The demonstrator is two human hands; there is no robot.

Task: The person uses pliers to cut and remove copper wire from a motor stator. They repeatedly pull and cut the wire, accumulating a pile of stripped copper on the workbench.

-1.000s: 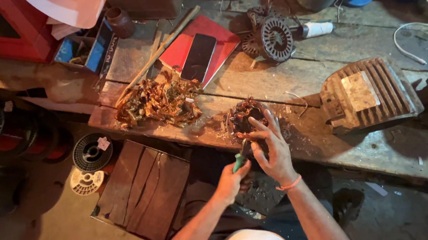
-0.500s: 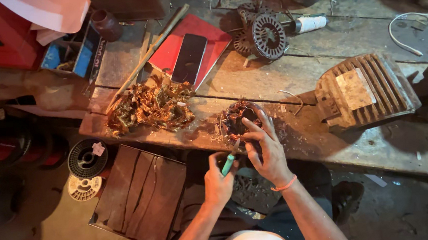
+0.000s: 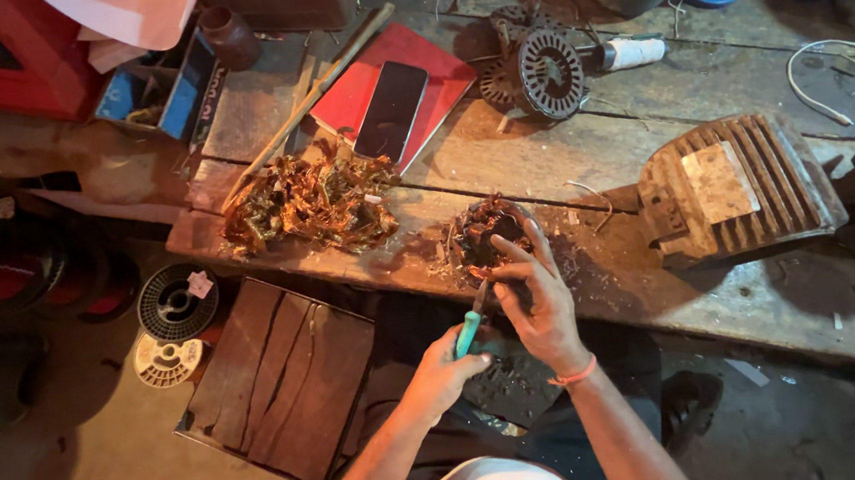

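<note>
From the head camera, the right hand point(image 3: 543, 307) spreads its fingers over a round motor stator point(image 3: 486, 238) wound with tangled copper wire, steadying it at the near edge of the rough wooden bench point(image 3: 643, 165). The left hand point(image 3: 442, 369) is closed around a teal-handled tool point(image 3: 471, 325), its tip angled up toward the stator. Left of it lies a heap of stripped copper wire point(image 3: 310, 206). A ribbed metal housing point(image 3: 735, 188) sits to the right, a dark phone point(image 3: 391, 110) on a red book point(image 3: 391, 77) behind.

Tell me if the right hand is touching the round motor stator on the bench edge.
Touching. The head view shows the right hand with fingers resting on the stator rim.
</note>
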